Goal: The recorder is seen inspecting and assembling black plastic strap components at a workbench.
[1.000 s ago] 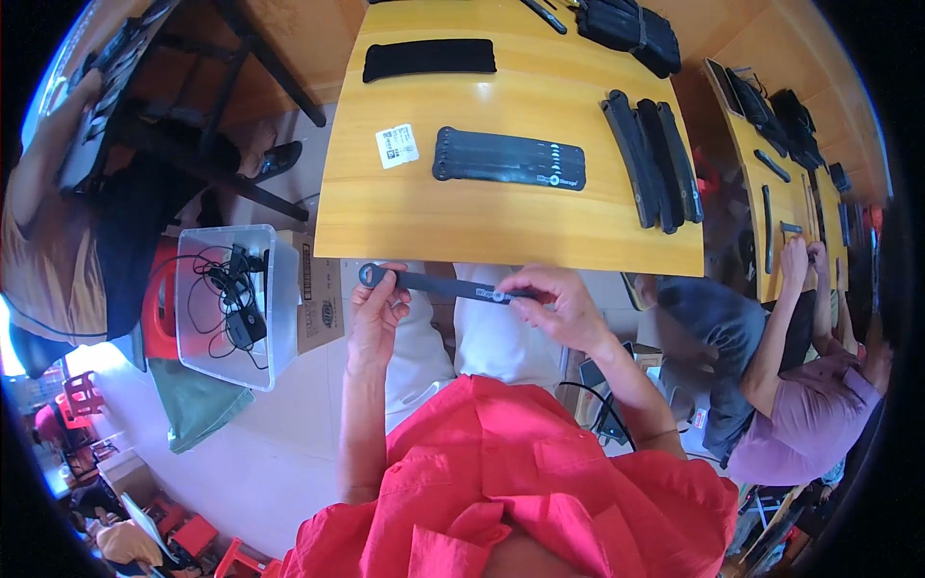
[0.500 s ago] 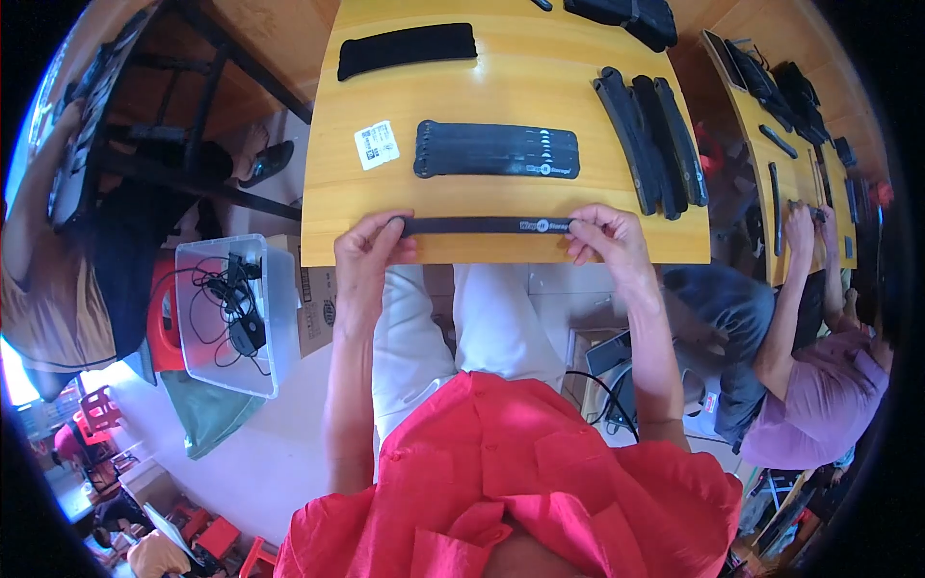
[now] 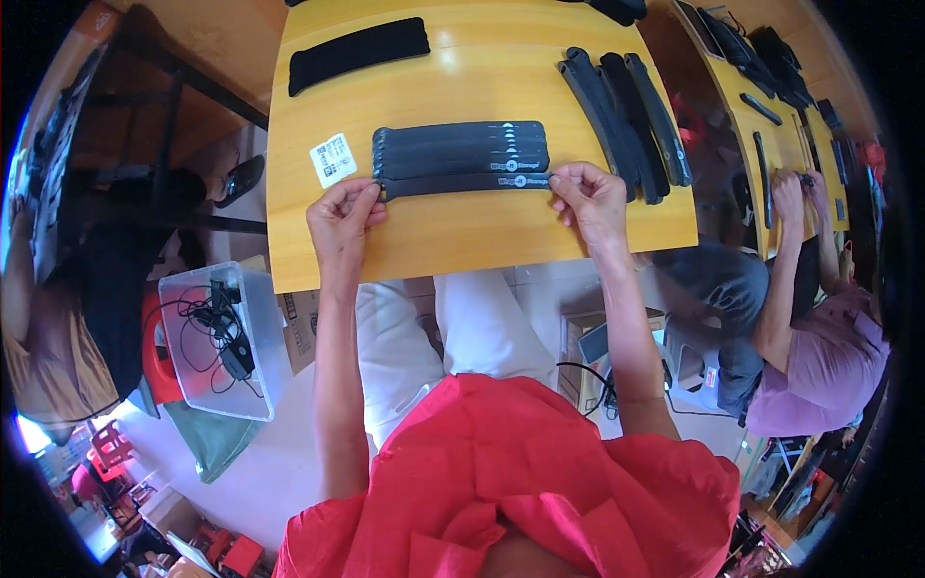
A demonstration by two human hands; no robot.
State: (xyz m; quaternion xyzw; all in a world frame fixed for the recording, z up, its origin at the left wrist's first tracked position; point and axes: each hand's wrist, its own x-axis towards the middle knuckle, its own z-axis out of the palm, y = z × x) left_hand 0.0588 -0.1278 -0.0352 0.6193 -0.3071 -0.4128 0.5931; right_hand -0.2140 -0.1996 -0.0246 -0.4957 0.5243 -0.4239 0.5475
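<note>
A black strap with pale printing near its right end is stretched level between my hands. My left hand pinches its left end, and my right hand pinches the right end. Directly beyond it lies an overlapping row of similar black straps, fanned so their printed ends line up. The held strap runs along the row's near edge, at or just above the table; whether it touches the row I cannot tell. Left of the row is a white label sheet with small printed codes.
Bundles of black straps lie at the table's right side, and a flat black stack at the far left. A clear plastic bin with cables stands left of the table. Another person's hands work at the right-hand table.
Both hands have carried the strap away from the table's near edge, up against the row. The whole view has shifted slightly, moving the table leftward in the picture.
</note>
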